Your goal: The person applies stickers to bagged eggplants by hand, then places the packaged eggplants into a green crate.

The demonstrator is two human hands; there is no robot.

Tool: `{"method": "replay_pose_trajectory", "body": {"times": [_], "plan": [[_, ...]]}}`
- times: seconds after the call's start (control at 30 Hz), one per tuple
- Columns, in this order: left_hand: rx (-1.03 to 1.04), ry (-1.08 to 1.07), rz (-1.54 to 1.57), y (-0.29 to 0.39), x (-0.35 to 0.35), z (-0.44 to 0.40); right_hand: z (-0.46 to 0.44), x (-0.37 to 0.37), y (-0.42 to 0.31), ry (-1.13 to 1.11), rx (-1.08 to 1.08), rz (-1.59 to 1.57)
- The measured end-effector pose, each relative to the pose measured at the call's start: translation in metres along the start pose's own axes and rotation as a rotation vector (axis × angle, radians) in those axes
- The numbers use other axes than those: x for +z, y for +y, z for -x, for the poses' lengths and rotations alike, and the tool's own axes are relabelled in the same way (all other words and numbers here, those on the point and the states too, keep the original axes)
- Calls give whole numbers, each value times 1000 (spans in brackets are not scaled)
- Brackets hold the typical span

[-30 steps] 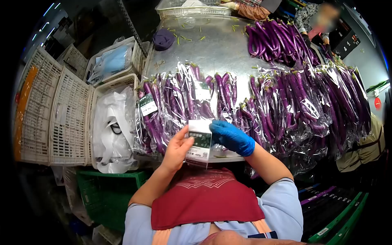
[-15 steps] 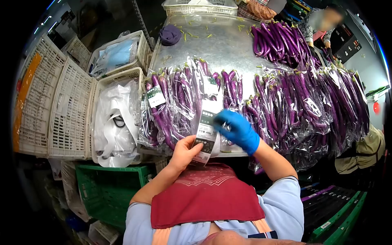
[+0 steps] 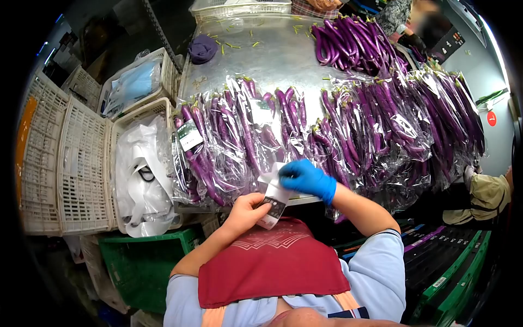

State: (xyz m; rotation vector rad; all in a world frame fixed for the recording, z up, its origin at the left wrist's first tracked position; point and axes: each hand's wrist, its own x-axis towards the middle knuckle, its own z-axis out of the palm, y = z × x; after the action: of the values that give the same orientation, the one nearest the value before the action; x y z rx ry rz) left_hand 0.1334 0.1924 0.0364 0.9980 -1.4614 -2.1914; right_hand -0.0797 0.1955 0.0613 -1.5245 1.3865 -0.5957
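Between your two hands, just ahead of your apron (image 3: 272, 261), you have the label (image 3: 276, 196), long axis running away from you and leaning a little to the right at its far end. Your bare left hand (image 3: 245, 213) pinches its lower part, thumb on top across the dark printed face. Your gloved right hand (image 3: 308, 181) is at the upper, pale end, its fingers bunched together and bent over the edge; you cannot tell from this view whether they grip the label or only touch it. So each hand sits at its own end, the left nearer to you, the right farther out and nearer to the goods.

Just beyond your fingertips, the bagged eggplants (image 3: 223, 136) lie side by side, their length running away from you, much as the label does. To the left of your bare fingers, one bag carries a printed tag (image 3: 189, 135). Right of the glove, more bags (image 3: 403, 120) are piled thickly.

Farther left of your fingers stands a white crate (image 3: 143, 110) with plastic in it. Well past the bags, on the metal table (image 3: 272, 65), a purple cloth (image 3: 202, 49) lies ahead to the left and loose eggplants (image 3: 354, 46) ahead to the right.
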Motion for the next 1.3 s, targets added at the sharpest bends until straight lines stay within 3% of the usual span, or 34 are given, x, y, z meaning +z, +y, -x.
{"method": "replay_pose_trajectory", "body": {"times": [0.03,0.1,0.17,0.3,0.37,0.4,0.5,0.53,0.63,0.7,0.73,0.83,0.9,0.93,0.97,1.03,1.1,1.27,1.3], "plan": [[-60,-17,57,3,0,2,-5,-10,18,117,99,-215],[-100,-33,145,14,1,8,-25,-56,46,171,163,-233],[-117,-21,189,12,-2,11,-43,-95,54,402,173,-291],[-118,8,241,10,-4,18,-87,-162,57,731,-93,439],[-99,33,268,16,-2,22,-98,-171,46,959,-391,944],[-95,44,263,17,-2,23,-103,-172,45,974,-490,1106],[-94,45,282,23,-1,26,-101,-138,56,869,-383,1401],[-82,46,281,25,0,27,-94,-116,63,722,-311,1387],[-87,65,256,29,-1,31,-88,-62,121,268,-93,1194],[-89,79,236,41,0,37,-77,-50,142,392,-406,914],[-90,85,218,42,-4,41,-73,-57,135,279,-278,863],[-73,120,224,57,-2,47,-82,-92,131,538,1,430],[-64,142,251,60,-1,50,-118,-127,165,706,134,246],[-65,151,257,61,0,50,-145,-141,205,697,261,231],[-59,162,271,60,1,50,-164,-150,227,535,477,-9],[-45,192,301,58,4,51,-165,-143,182,415,648,-271],[-30,183,315,55,3,54,-184,-130,210,353,553,-186],[21,99,433,50,-8,66,-134,-117,129,463,128,-639],[53,93,447,49,-11,69,-115,-123,98,505,63,-591]]}}
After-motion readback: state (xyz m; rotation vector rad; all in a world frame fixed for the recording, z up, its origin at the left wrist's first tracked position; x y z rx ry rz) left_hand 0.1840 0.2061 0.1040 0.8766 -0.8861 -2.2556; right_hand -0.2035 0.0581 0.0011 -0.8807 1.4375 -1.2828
